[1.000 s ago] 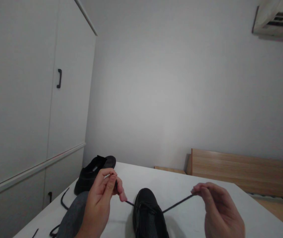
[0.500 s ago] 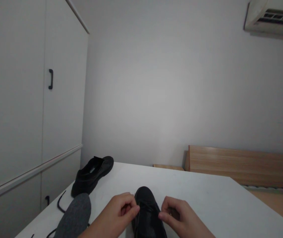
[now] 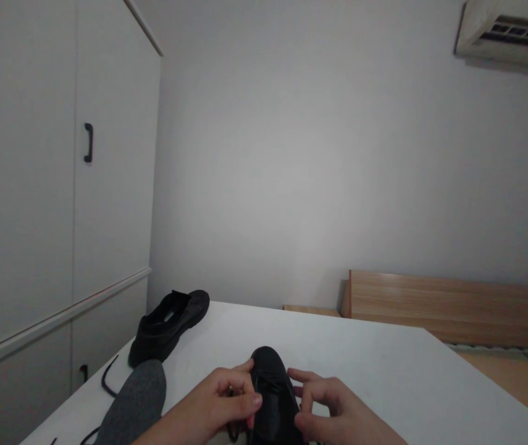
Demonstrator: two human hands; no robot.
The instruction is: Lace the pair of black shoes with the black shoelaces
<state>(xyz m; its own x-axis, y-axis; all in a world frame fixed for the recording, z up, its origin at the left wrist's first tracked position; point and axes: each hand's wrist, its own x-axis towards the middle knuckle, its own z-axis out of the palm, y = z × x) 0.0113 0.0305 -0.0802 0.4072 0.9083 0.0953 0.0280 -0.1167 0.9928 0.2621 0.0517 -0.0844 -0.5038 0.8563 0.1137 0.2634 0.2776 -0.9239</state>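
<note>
A black lace-up shoe (image 3: 270, 371) lies on the white table in front of me, toe pointing away. My left hand (image 3: 226, 398) is at its left side, thumb and fingers closed in a pinch, its index finger reaching toward the toe. A dark shoelace (image 3: 233, 431) shows between and below those fingers. On the shoe's right side is my right hand (image 3: 328, 405), index finger stretched toward the shoe, thumb and another finger curled together. What that pinch holds, if anything, is too small to make out.
A second black shoe (image 3: 166, 327) stands at the table's far left. Near it lie a grey felt-like insole (image 3: 136, 402) and a loose dark lace (image 3: 106, 378). A white cabinet (image 3: 110, 216) borders the left side; a wooden headboard (image 3: 402, 306) is beyond the table (image 3: 375, 377).
Both hands have shifted slightly along the shoe, and their index fingers now reach out toward it. A lace loop now shows under my left hand. The view has moved slightly.
</note>
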